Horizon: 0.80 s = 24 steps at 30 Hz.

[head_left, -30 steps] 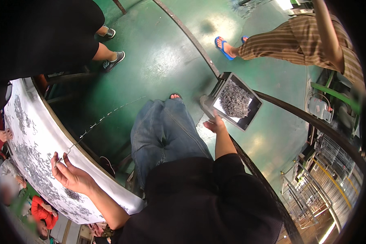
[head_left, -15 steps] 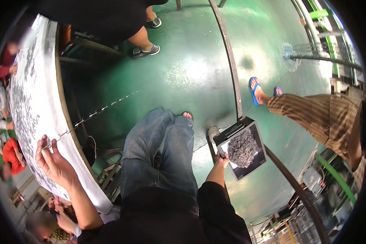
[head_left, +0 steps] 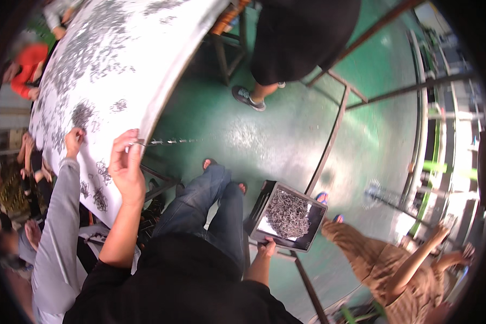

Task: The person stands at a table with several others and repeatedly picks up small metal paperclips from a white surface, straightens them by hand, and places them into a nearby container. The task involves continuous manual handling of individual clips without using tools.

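Observation:
My left hand (head_left: 127, 173) is raised beside the table edge, thumb and fingers pinched on the end of a thin chain of small wire links (head_left: 170, 142). The chain hangs free past the table, its far end lost in glare. Low on my right, my right hand (head_left: 266, 249) grips the near rim of a black plastic tray (head_left: 308, 244). Inside the tray, a heap of small grey wire pieces (head_left: 287, 214) lies partly over a white sheet. More dark wire pieces (head_left: 82, 114) are spread across the white-topped table (head_left: 146, 59) at my left.
Beside my left arm, a co-worker's grey sleeve (head_left: 56, 216) reaches over the table. Another person in dark clothes (head_left: 302, 43) stands ahead, and one in brown trousers (head_left: 372, 259) is at right. Metal rails (head_left: 329, 143) cross above the green floor (head_left: 243, 129).
My view has turned left, so more of the table shows. The chain is still pinched in my left hand, and my right hand still grips the tray. A grey-sleeved arm now shows over the table.

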Each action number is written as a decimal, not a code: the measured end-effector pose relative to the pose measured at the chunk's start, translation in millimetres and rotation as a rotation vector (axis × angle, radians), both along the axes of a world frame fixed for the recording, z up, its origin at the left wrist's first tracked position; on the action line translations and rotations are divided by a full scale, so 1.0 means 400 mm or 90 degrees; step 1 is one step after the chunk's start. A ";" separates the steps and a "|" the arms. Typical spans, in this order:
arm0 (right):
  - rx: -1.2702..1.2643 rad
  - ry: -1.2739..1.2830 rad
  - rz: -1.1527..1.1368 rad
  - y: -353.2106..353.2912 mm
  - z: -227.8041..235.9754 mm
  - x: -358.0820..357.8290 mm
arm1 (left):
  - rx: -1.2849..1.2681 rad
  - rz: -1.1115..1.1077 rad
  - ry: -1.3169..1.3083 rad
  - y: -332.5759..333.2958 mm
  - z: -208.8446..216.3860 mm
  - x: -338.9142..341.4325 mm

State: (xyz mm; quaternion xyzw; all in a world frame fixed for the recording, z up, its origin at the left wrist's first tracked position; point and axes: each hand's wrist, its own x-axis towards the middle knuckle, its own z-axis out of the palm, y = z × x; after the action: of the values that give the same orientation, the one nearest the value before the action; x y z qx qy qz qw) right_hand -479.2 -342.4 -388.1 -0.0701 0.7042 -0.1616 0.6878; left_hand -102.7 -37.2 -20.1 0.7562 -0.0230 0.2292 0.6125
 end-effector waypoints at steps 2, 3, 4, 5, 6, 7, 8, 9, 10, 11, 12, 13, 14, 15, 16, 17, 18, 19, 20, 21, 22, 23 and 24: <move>-0.004 -0.105 0.136 -0.071 0.086 0.065 | -0.018 0.016 0.012 0.011 0.026 -0.030; -0.052 -0.102 0.202 -0.110 0.151 0.086 | -0.012 0.020 0.011 0.004 0.057 -0.070; -0.056 -0.078 0.267 -0.144 0.205 0.140 | -0.013 0.015 0.015 0.015 0.061 -0.079; -0.052 -0.068 0.332 -0.176 0.269 0.190 | -0.009 0.020 0.021 0.022 0.072 -0.092; -0.073 -0.060 0.397 -0.190 0.325 0.238 | -0.011 0.021 0.019 0.028 0.075 -0.104; -0.092 -0.097 0.450 -0.202 0.380 0.293 | -0.009 0.028 0.015 0.033 0.077 -0.113; -0.119 -0.091 0.480 -0.210 0.427 0.351 | -0.022 0.034 0.017 0.040 0.077 -0.124; -0.138 -0.155 0.509 -0.212 0.467 0.410 | -0.059 0.027 -0.001 0.052 0.071 -0.132; -0.204 -0.151 0.592 -0.228 0.512 0.447 | -0.064 0.039 -0.003 0.048 0.080 -0.162; -0.197 -0.081 0.609 -0.219 0.536 0.511 | -0.068 0.047 -0.007 0.063 0.074 -0.167; -0.185 -0.059 0.623 -0.211 0.558 0.571 | -0.058 0.066 -0.005 0.077 0.072 -0.172; -0.195 0.007 0.628 -0.197 0.581 0.625 | -0.047 0.081 -0.006 0.091 0.069 -0.176; -0.070 -0.054 0.692 -0.211 0.629 0.675 | -0.034 0.088 -0.006 0.102 0.066 -0.182; -0.057 -0.068 0.731 -0.206 0.673 0.723 | -0.024 0.099 -0.004 0.114 0.065 -0.187; -0.045 -0.084 0.767 -0.196 0.717 0.775 | -0.011 0.102 -0.006 0.125 0.061 -0.187; -0.025 -0.122 0.808 -0.191 0.771 0.802 | 0.004 0.103 -0.009 0.123 0.069 -0.203; -0.064 -0.130 0.829 -0.168 0.811 0.840 | 0.009 0.112 -0.024 0.135 0.061 -0.198; -0.089 -0.091 0.866 -0.148 0.851 0.877 | 0.000 0.125 -0.020 0.141 0.058 -0.196; -0.100 -0.082 0.910 -0.129 0.889 0.915 | -0.009 0.148 -0.023 0.146 0.053 -0.193; -0.109 -0.070 0.954 -0.107 0.926 0.945 | -0.016 0.171 -0.023 0.151 0.051 -0.193; -0.134 -0.060 0.984 -0.082 0.958 0.977 | 0.004 0.209 -0.008 0.156 0.048 -0.191; -0.122 -0.091 1.011 -0.057 0.987 1.008 | 0.007 0.224 -0.023 0.160 0.043 -0.190; -0.124 -0.097 1.038 -0.044 1.028 1.028 | 0.009 0.245 -0.023 0.152 0.048 -0.199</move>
State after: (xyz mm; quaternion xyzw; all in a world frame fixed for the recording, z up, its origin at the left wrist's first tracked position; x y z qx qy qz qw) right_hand -68.0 -360.0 23.0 -0.6074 0.3665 0.3237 0.6260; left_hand -182.3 23.8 -1.0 0.7466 0.1095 0.3554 0.5516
